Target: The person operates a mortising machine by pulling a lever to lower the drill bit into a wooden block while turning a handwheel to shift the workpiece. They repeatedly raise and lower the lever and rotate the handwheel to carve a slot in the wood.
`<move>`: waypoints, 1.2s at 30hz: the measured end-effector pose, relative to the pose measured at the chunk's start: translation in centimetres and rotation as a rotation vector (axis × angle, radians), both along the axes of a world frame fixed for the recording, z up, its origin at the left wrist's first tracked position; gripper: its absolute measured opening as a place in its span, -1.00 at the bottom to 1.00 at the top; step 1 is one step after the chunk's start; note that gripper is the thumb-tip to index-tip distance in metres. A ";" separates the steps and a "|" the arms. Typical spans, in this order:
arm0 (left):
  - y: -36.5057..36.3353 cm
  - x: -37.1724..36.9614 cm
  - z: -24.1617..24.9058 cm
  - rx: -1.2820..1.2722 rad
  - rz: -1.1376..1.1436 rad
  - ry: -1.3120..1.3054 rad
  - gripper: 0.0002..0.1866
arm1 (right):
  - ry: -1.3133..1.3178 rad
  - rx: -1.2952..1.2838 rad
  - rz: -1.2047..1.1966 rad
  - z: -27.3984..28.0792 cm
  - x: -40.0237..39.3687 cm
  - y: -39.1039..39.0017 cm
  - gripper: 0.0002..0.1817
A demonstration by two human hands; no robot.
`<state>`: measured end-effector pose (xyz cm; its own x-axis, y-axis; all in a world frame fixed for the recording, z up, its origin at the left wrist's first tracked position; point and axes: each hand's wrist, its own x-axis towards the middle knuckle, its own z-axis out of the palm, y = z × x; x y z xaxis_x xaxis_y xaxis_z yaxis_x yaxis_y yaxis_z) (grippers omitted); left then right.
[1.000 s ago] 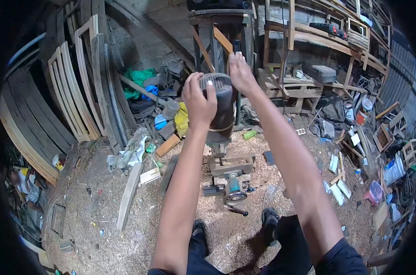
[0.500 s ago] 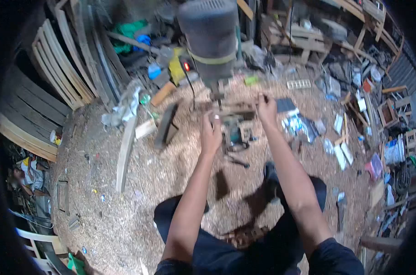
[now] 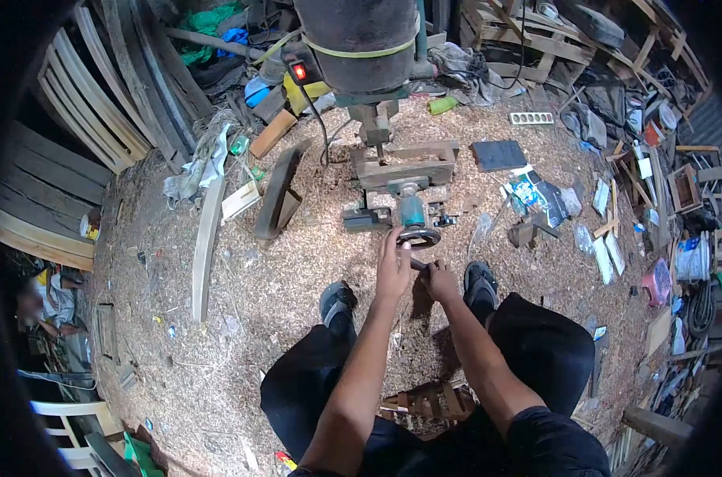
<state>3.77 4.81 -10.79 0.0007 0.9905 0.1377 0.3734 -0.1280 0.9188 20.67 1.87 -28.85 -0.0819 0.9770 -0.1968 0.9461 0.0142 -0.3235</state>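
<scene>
My left hand [image 3: 392, 270] is closed on the left side of a round handwheel [image 3: 421, 238] at the front of a floor-standing drilling machine. Just to its right, my right hand [image 3: 443, 283] wraps around a dark lever handle [image 3: 419, 265] below the wheel. Behind the wheel, a teal vise body [image 3: 411, 210] sits on the machine's base. A wooden workpiece [image 3: 412, 170] with a long opening lies across it, beneath the chuck [image 3: 376, 131]. The drill bit [image 3: 380, 153] points down at the wood's left part. Above hangs the large dark motor housing [image 3: 359, 48].
A switch box with a lit red switch [image 3: 299, 71] hangs left of the motor, its cable dangling. Wood shavings cover the ground. Left lie a curved board [image 3: 208, 254] and a dark timber [image 3: 281, 191]; right, a dark flat block [image 3: 498, 156] and a power strip [image 3: 531, 118]. A person [image 3: 55, 302] sits far left.
Both hands have left the wooden workpiece and come down toward me, onto the handwheel and lever handle. The view has shifted, and the machine now appears sharper.
</scene>
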 end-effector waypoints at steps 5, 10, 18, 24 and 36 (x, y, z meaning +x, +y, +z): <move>0.8 -0.7 0.5 -0.096 -0.041 -0.042 -0.61 | 0.064 0.017 0.022 -1.1 0.6 2.0 -0.49; 1.0 -3.0 -2.8 -0.122 -0.024 -0.023 -0.63 | 0.389 -0.123 -0.027 -1.1 2.0 3.0 -0.63; -2.5 -4.4 -3.8 -0.041 0.000 0.425 -0.39 | 0.023 -0.295 0.052 4.4 2.5 4.1 -0.47; -1.2 -3.2 -0.9 0.125 -0.004 0.274 -0.29 | -0.071 -0.311 -0.003 8.1 1.4 4.2 -0.31; -1.4 -3.3 0.3 -0.056 -0.082 0.113 -0.21 | 0.094 -0.131 -0.140 6.5 1.1 2.1 -0.48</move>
